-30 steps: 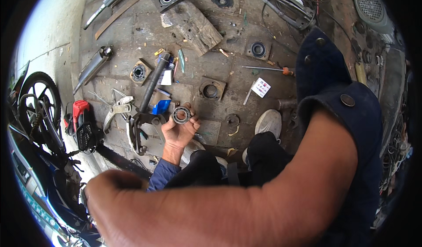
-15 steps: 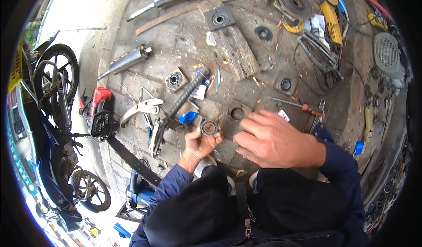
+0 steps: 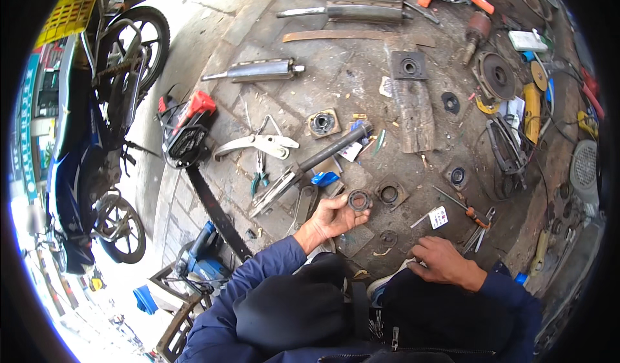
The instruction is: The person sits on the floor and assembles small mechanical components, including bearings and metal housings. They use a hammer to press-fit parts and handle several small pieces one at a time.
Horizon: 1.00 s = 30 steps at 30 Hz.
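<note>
My left hand (image 3: 330, 221) pinches a metal ring bearing (image 3: 359, 209) between thumb and fingers, its round hole facing up. Just right of it, a square bearing housing (image 3: 403, 201) with a round bore lies on the ground. My right hand (image 3: 445, 263) rests by my right knee, fingers loosely bent, with nothing visible in it. A small dark ring (image 3: 388, 239) lies on the ground between my hands. Beyond my left hand are a long-shafted metal tool (image 3: 332, 149) and a blue scrap (image 3: 324, 179). A white printed card (image 3: 438, 217) is beyond my right hand.
Left lie pliers (image 3: 260, 177), a puller (image 3: 265, 145) and a chainsaw (image 3: 203, 201); a motorcycle (image 3: 84, 163) stands farther out. Other square housings (image 3: 323, 123), a wooden board (image 3: 414, 124) and mufflers (image 3: 261, 70) lie ahead. A screwdriver (image 3: 478, 219) and yellow grinder (image 3: 532, 112) are right.
My right hand has drawn away from the bearing, down and right toward my knee. My left hand still holds the bearing. The view has swung, so the ground things appear shifted right.
</note>
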Available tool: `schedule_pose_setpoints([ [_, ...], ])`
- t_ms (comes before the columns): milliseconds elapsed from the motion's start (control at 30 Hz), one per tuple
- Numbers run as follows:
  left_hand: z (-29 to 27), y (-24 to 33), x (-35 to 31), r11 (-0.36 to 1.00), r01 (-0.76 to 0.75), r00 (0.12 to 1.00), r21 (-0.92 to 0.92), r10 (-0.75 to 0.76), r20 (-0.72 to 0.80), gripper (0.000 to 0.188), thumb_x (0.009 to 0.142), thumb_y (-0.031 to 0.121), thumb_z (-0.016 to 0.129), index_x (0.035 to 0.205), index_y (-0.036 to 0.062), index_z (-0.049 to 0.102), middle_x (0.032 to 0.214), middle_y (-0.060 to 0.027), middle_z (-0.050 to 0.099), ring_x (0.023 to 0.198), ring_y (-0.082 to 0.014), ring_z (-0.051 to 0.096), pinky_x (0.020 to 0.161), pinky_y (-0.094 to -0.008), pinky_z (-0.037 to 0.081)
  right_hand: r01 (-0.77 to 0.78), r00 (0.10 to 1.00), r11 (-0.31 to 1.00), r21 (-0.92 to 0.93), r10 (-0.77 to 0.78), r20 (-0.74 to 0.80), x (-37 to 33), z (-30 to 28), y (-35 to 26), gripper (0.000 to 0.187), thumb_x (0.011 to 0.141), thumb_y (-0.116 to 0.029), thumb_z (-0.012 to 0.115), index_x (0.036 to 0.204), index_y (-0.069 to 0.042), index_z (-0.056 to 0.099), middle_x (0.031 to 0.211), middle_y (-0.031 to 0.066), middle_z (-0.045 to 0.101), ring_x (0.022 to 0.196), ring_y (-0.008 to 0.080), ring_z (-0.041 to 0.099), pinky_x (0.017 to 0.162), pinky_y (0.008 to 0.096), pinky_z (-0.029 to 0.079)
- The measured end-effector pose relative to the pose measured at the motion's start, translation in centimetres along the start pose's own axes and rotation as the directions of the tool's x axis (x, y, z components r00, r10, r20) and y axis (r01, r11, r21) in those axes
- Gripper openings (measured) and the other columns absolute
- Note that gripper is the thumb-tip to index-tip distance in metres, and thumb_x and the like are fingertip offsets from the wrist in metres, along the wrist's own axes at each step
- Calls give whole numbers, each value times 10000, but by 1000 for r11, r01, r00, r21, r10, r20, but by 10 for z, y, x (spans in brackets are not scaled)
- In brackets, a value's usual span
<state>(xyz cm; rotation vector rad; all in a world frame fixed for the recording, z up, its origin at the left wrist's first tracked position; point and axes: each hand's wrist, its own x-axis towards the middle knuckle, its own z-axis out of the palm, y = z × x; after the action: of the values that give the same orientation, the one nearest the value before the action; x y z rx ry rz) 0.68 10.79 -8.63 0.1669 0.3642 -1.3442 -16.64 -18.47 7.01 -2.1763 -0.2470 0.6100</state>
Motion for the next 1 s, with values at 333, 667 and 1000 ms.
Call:
schedule_pose_setpoints([
  [333,0,-1,-2,998,-60,994,-12,58,-94,798,895,403,860,1521,-1,573,1309,-178,700,1167,-321,666,1080,-456,507,-70,963,948,311,146,-228,46,38,-22,183,892,-135,819,1036,-50,744,893,106,657,827,317,684,741,434,550],
  [667,9,-1,-8,998,-65,992,-11,63,-109,792,877,361,877,1509,-10,575,1287,-147,712,1141,-305,671,1069,-451,515,-67,967,950,304,137,-216,47,51,-13,174,923,-144,789,1037,-28,728,920,121,649,832,316,682,747,437,549],
  [1000,16,1,-8,991,-105,981,82,117,-157,791,847,368,912,1459,11,560,1246,-133,655,1086,-277,644,982,-426,537,-388,629,861,329,508,-589,3,23,78,188,946,-181,755,1049,-28,718,941,153,669,873,332,692,790,459,542],
])
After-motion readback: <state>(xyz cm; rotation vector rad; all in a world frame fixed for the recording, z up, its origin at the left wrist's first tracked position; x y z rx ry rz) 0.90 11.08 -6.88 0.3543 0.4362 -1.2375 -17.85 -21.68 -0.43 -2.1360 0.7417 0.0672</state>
